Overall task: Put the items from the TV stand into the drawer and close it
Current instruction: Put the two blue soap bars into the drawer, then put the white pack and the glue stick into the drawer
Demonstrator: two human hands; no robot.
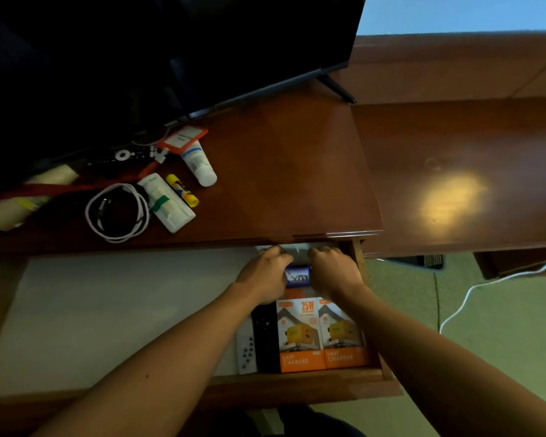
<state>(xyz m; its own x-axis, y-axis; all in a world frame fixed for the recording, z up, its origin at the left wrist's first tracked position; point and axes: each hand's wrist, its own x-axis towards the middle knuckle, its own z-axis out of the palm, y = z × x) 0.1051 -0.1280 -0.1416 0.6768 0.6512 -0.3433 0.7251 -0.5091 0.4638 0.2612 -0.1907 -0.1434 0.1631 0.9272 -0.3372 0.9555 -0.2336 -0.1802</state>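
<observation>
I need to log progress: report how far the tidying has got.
Done: two charger boxes and remotes lie in the open drawer. In hand: both hands, left and right, hold a blue item. Left: cable, tube, glue stick, closing.

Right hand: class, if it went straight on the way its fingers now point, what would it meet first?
The right hand points into the back of the open drawer, under the TV stand top. It would probably meet the pale items there first; depth is unclear.

Two charger boxes (322, 334) – perhaps two remotes (259, 339) – two tubes (199, 167) on top.
</observation>
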